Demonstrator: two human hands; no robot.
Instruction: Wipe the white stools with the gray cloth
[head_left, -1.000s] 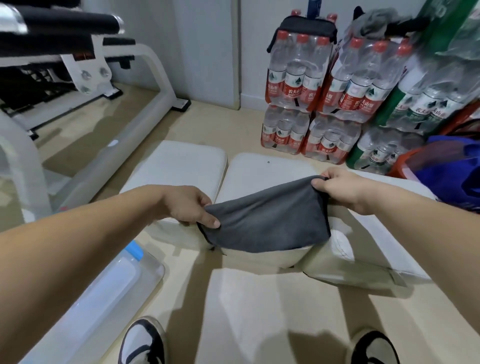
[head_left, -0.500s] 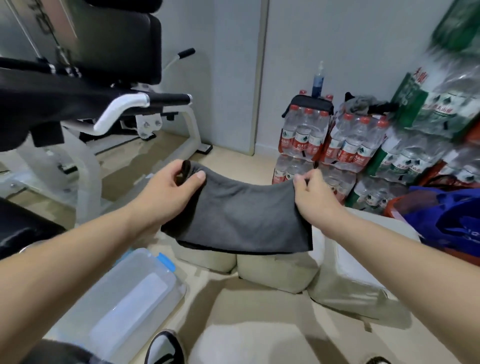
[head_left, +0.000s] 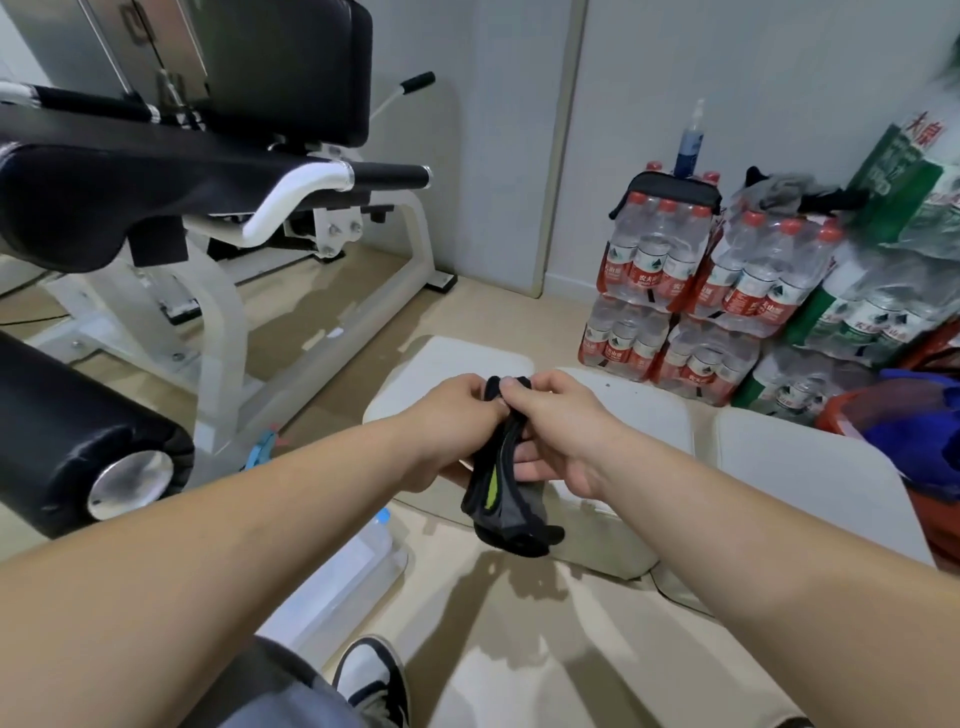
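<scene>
The gray cloth (head_left: 506, 499) hangs folded in half between my hands, its lower end dangling above the floor. My left hand (head_left: 457, 410) and my right hand (head_left: 550, 415) meet at its top edge, and both pinch that edge. Three white stools stand side by side on the floor below: the left stool (head_left: 441, 364), the middle stool (head_left: 644, 410) and the right stool (head_left: 800, 467). The cloth touches none of the stools.
A white gym machine (head_left: 223, 291) with black pads fills the left side. Stacked packs of water bottles (head_left: 696, 306) stand against the wall at the right, with a blue bag (head_left: 919, 426) beside them. A clear plastic container (head_left: 348, 571) lies by my shoe (head_left: 371, 670).
My hands have come together, which folds the cloth that was stretched wide between them. The view has also tilted up from the stools.
</scene>
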